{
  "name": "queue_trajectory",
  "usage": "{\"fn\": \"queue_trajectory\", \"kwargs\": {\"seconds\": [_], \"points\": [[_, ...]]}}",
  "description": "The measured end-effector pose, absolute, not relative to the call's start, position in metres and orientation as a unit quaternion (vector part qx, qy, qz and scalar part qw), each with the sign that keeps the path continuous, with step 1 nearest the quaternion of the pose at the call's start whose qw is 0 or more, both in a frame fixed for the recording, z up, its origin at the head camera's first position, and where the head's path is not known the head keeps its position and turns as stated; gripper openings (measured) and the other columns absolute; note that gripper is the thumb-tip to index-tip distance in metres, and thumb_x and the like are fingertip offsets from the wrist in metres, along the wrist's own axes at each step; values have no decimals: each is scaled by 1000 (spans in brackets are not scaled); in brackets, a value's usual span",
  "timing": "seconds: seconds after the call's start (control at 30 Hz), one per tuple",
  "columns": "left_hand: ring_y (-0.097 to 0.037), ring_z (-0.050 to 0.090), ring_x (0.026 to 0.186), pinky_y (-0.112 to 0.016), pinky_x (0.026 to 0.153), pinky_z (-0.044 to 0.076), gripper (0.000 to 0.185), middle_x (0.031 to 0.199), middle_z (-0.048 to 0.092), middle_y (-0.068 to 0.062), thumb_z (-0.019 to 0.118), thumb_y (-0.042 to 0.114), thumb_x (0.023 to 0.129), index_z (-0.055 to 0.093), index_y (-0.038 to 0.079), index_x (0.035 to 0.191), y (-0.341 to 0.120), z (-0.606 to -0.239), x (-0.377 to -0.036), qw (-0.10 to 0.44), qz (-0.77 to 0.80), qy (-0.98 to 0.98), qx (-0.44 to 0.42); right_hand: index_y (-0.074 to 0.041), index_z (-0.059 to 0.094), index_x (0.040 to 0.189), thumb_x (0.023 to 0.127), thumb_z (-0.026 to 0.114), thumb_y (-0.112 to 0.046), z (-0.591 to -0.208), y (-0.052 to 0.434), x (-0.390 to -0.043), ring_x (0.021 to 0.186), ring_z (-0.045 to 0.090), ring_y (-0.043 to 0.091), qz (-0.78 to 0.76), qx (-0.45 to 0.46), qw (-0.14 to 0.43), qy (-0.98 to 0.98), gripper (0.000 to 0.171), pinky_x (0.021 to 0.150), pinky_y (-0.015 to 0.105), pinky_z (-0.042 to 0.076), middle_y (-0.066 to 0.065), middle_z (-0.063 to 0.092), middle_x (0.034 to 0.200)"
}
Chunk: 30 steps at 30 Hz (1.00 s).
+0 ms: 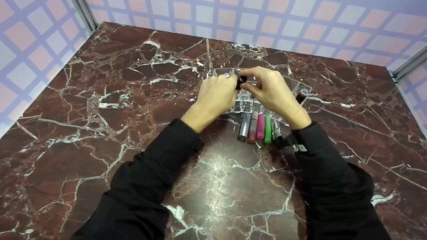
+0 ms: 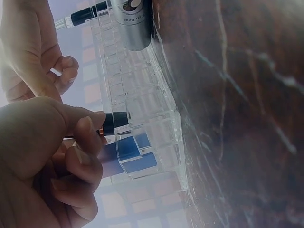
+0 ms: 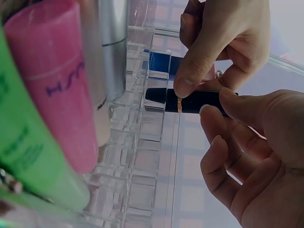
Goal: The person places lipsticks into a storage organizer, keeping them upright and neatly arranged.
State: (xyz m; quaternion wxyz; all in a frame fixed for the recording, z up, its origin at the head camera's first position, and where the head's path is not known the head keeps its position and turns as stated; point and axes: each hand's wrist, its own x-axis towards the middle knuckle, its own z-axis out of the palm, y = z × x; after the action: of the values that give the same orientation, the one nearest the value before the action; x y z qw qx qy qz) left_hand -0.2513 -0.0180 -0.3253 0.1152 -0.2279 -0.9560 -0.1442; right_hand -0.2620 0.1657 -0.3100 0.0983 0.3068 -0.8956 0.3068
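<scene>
Both hands are on a slim black cosmetic tube (image 3: pixel 161 96) with a gold band. Its lower end sits in a compartment of a clear acrylic organizer (image 1: pixel 245 106). My left hand (image 1: pixel 217 93) pinches the tube near the gold band, thumb along its side. From the right, my right hand (image 1: pixel 272 88) pinches its upper end between thumb and fingertips, the other fingers loosely bent. In the left wrist view, the tube's black lower part (image 2: pixel 115 123) shows beyond the left thumb. Right beside it, a blue item (image 2: pixel 137 153) stands in a compartment.
In front of the organizer a row of tubes lies on the marbled table (image 1: pixel 133 160): silver (image 1: pixel 244 126), brownish-pink (image 1: pixel 253 126), pink (image 1: pixel 261 126), green (image 1: pixel 268 130) and a shiny one (image 1: pixel 276 128). A dark red tube (image 1: pixel 301 97) stands at the organizer's right end.
</scene>
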Motion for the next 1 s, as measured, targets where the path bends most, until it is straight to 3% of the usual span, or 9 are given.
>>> {"fn": "queue_trajectory", "kwargs": {"seconds": [0.27, 0.53, 0.87, 1.0], "points": [[-26, 60, 65, -39, 57, 52, 25, 82, 67, -10, 54, 26, 105, 66, 4, 110, -17, -325, -252, 116, -128, -960, -219, -9, 66, 130, 96, 71, -13, -310, 164, -263, 67, 66, 18, 314, 283, 85, -902, 35, 65, 19, 52, 7, 70, 125], [-28, 63, 69, -39, 59, 53, 28, 87, 68, -12, 55, 25, 104, 63, 3, 118, -17, -325, -253, 108, -125, -962, -217, -8, 66, 130, 95, 72, -13, -311, 162, -263, 70, 68, 17, 310, 272, 76, -908, 36, 69, 21, 55, 9, 69, 127], [-24, 58, 64, -40, 57, 54, 30, 78, 64, -8, 46, 24, 107, 68, 4, 104, -16, -324, -250, 132, -112, -959, -225, -9, 65, 132, 97, 70, -15, -309, 158, -262, 71, 70, 23, 344, 248, 54, -904, 35, 58, 21, 53, 7, 70, 124], [-23, 57, 62, -39, 56, 53, 33, 76, 63, -8, 44, 24, 108, 69, 5, 99, -15, -323, -250, 134, -114, -959, -224, -7, 65, 132, 98, 68, -15, -310, 158, -263, 74, 71, 25, 346, 241, 51, -905, 35, 61, 19, 54, 9, 70, 125]]}}
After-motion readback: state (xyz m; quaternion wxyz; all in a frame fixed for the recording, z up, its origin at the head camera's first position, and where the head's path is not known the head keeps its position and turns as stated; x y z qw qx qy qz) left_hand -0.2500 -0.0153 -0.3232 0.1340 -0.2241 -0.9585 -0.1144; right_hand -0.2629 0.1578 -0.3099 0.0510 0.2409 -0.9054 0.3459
